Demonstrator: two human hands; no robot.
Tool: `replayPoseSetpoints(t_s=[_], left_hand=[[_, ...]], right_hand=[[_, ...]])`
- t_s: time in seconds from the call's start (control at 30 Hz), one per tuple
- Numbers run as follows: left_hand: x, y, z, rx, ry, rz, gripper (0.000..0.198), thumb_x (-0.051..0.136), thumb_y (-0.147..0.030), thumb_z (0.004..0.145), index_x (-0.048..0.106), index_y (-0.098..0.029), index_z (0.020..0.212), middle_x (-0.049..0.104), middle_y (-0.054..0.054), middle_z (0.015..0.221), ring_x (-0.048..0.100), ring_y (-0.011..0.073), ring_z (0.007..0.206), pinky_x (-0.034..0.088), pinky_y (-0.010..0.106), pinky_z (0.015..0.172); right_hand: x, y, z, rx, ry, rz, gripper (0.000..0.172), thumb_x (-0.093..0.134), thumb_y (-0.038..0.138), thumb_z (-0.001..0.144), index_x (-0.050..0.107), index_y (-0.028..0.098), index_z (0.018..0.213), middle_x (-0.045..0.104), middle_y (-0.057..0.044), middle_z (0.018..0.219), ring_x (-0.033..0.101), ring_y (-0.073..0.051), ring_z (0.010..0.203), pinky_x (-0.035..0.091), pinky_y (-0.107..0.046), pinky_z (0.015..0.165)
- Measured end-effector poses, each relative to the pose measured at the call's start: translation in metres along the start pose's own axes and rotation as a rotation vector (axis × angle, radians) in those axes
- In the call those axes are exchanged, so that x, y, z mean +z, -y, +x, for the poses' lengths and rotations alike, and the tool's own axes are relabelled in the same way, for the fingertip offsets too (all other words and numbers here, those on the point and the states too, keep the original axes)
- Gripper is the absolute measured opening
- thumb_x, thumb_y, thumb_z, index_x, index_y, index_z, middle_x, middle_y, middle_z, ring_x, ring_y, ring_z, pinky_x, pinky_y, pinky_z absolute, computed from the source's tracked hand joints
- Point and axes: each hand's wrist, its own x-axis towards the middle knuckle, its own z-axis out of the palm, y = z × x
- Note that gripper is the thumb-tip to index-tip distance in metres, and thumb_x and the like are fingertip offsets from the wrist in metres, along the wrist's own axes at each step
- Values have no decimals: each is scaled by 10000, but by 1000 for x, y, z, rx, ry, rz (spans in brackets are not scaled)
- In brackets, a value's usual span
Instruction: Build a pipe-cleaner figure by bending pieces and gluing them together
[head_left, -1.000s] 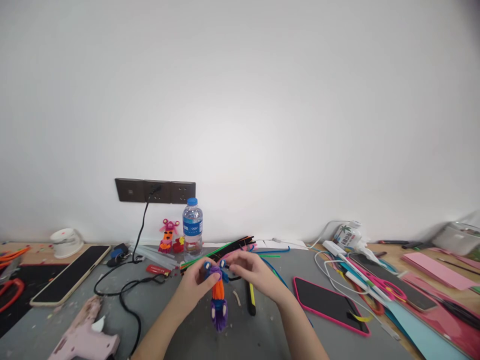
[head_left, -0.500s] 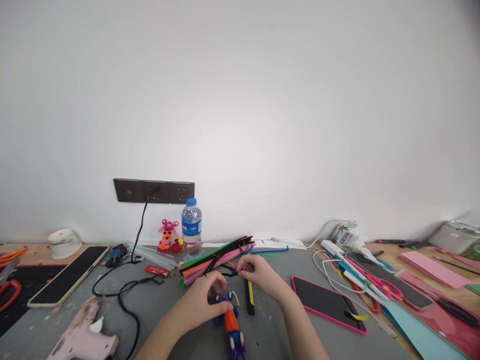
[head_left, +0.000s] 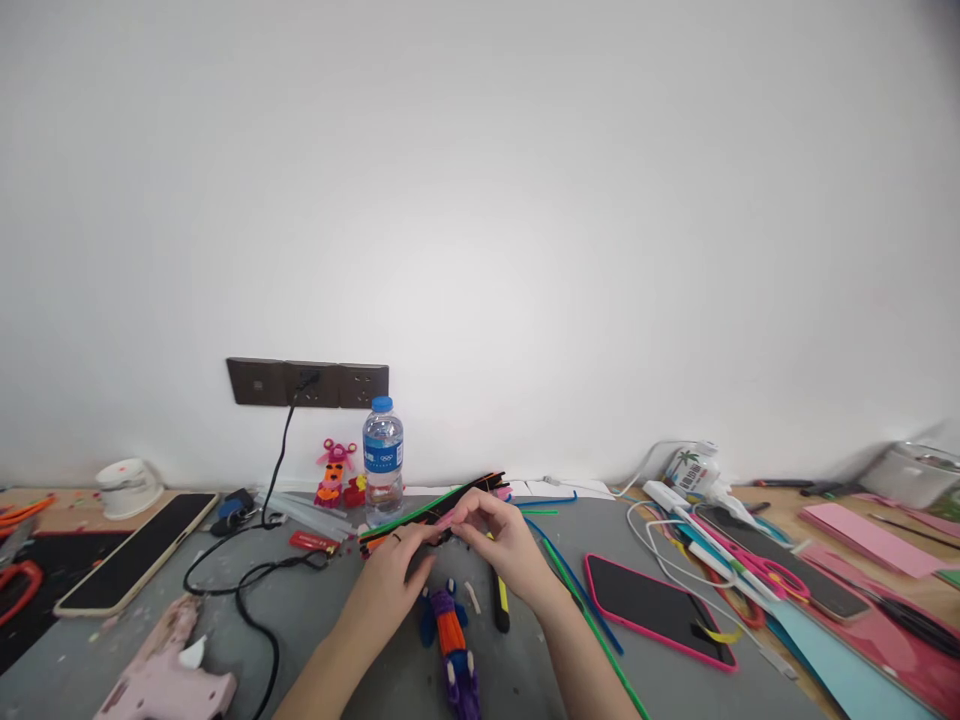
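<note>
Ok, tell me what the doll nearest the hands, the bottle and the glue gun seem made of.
Doll: probably fuzzy pipe cleaners, matte; strands show along its orange body. Bottle: seemingly clear, glossy plastic; the walls are see-through. Glue gun: likely hard plastic, its pale pink body smooth and moulded-looking.

One head-worn camera views the grey work surface (head_left: pixel 697 700) from above its near side, facing forward and down toward the white wall (head_left: pixel 480 220). The wall fills the upper frame; the left hand (head_left: pixel 391 578) and right hand (head_left: pixel 501 545) appear low, near centre.
</note>
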Motion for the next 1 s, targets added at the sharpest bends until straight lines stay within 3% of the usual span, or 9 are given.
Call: replayPoseSetpoints(t_s=[0.1,0.2,0.3,0.47,0.6,0.7,0.8,0.9,1.0], left_hand=[[0,4,0,-7,-45,47,283,523,-164,859,667,-258,1084,718,65,1066,656,253,1008,530,399,887],[-1,7,1,-42,-53,123,224,523,-154,844,698,-234,958,725,78,982,658,272,957,530,402,839],[-5,8,2,-85,-29,154,212,499,-170,860,694,-242,902,732,64,946,664,270,923,528,385,798],[-7,4,2,-115,-86,112,218,466,-226,903,639,-255,1033,739,56,927,684,251,891,530,373,797],[-6,2,3,-67,-191,124,265,486,-255,910,574,-245,1160,715,79,1056,667,261,1013,531,403,868],[-6,1,3,32,-233,148,323,515,-247,906,539,-239,1227,643,105,1224,597,271,1164,500,424,955],[-5,0,1,123,-164,144,363,541,-241,905,521,-255,1267,615,101,1273,558,265,1214,473,427,1000],[-3,-2,0,90,-87,124,393,540,-241,911,494,-254,1301,683,82,1117,636,243,1073,517,397,923],[-4,-4,-1,10,-40,115,288,495,-281,937,553,-232,1214,715,57,901,687,233,869,550,353,774]], right_hand=[[3,0,2,-41,-101,121,109,712,302,807,664,213,764,622,-13,760,558,-177,724,431,-292,668],[-4,-4,4,-62,-324,296,140,770,306,743,656,225,751,616,-3,764,557,-172,746,438,-288,686],[-18,-9,7,-19,-542,485,192,804,323,687,655,245,781,611,17,780,523,-138,652,437,-282,641],[-41,-18,9,74,-660,745,295,844,280,625,666,272,860,625,42,778,499,-113,584,450,-281,595],[-41,-18,8,128,-606,804,304,872,281,593,678,256,826,653,32,807,533,-118,622,463,-273,623],[-31,-11,6,148,-419,752,257,865,303,622,682,234,790,650,20,786,540,-124,634,453,-264,633],[-19,-3,4,167,-221,630,205,848,310,664,688,214,751,649,12,763,542,-125,649,433,-248,638],[-12,0,3,191,-128,546,201,846,327,665,699,213,741,659,3,759,560,-147,687,433,-259,667],[-14,-5,4,192,-166,495,215,844,348,659,689,212,721,656,4,755,552,-149,683,426,-264,671]])
